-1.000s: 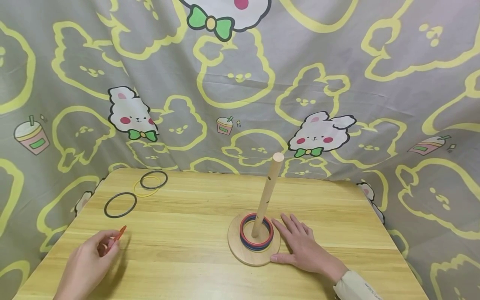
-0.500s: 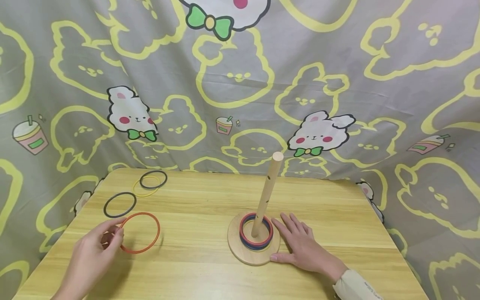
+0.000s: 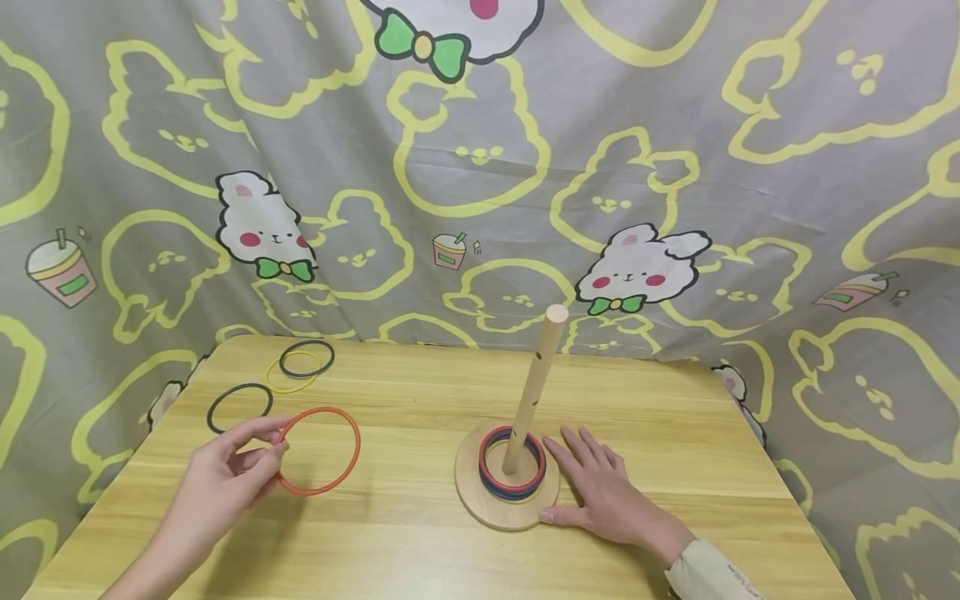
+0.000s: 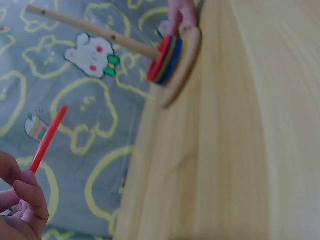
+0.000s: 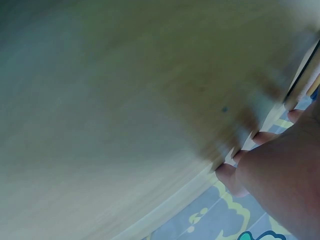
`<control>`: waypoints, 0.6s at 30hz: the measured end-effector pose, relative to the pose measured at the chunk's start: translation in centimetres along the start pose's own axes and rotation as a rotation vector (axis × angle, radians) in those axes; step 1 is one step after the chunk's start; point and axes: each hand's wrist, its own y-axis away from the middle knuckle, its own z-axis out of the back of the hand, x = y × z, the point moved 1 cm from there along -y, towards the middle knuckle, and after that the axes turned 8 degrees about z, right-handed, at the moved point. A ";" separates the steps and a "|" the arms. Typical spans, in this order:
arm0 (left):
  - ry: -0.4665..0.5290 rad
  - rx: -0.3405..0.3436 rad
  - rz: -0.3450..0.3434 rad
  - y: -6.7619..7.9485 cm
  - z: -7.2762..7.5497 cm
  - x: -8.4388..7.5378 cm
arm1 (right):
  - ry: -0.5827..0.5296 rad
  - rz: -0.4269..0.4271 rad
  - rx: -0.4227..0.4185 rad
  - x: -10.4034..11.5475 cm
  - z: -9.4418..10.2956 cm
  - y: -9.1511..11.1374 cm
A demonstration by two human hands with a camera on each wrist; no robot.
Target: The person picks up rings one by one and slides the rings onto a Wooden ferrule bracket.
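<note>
In the head view my left hand [image 3: 228, 475] pinches a red ring [image 3: 358, 450] by its left edge, held above the table left of the stand. The left wrist view shows this ring [image 4: 48, 139] almost edge-on between thumb and fingers. A wooden peg [image 3: 533, 387] rises from a round wooden base [image 3: 474, 500]. Around the peg's foot lie several stacked rings [image 3: 483, 477], red on top, with blue and yellow below. My right hand [image 3: 603, 492] lies with spread fingers on the table, thumb and index finger touching the base's right edge.
At the back left, a black ring [image 3: 332, 357] overlaps a yellow ring [image 3: 279, 390]. Another black ring [image 3: 211, 412] lies nearer, partly behind my left hand. A patterned curtain [image 3: 495, 242] hangs behind and beside the wooden table [image 3: 420, 542].
The left hand has turned the red ring from edge-on to showing its full circle, and has carried it right and slightly away from me. The right hand and the stand have stayed put.
</note>
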 end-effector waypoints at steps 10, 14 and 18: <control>0.208 0.185 -0.044 0.1 -2.2 -3.2 | -0.001 -0.001 -0.004 0.1 0.1 0.0; 0.275 0.243 -0.069 0.0 -3.1 -4.2 | 0.001 -0.002 -0.004 0.1 0.0 0.0; 0.317 0.298 -0.080 0.0 -4.0 -5.2 | 0.002 0.000 -0.005 0.0 0.0 0.0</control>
